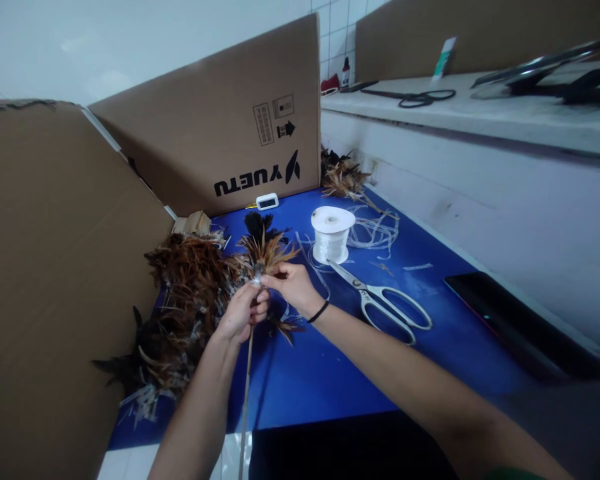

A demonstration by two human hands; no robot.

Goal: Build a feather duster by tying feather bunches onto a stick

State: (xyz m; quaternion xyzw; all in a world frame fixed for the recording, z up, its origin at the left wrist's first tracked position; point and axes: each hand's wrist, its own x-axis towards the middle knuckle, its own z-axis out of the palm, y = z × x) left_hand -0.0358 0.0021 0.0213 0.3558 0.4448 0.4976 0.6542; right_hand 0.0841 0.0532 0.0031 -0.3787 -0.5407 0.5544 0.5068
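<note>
My left hand (pixel 245 310) is closed around the upper part of a thin stick (pixel 249 387), which slants down past the table's front edge. Black and brown feathers (pixel 265 243) fan out from the stick's top, with a whitish binding at their base. The fingers of my right hand (pixel 294 288) pinch at the feather base, touching my left thumb; exactly what lies between the fingertips is partly hidden. Just beyond my right hand stands a white spool of clear ribbon (pixel 331 240). Large scissors (pixel 380 300) lie partly spread beside it, their tip against the spool.
A big pile of brown feathers (pixel 187 300) lies left, against a cardboard sheet (pixel 40 267). More feathers (pixel 345 177) and loose ribbon (pixel 377 230) lie at the back. A black phone-like slab (pixel 515 320) is at right. Another pair of scissors (pixel 425 98) rests on the ledge.
</note>
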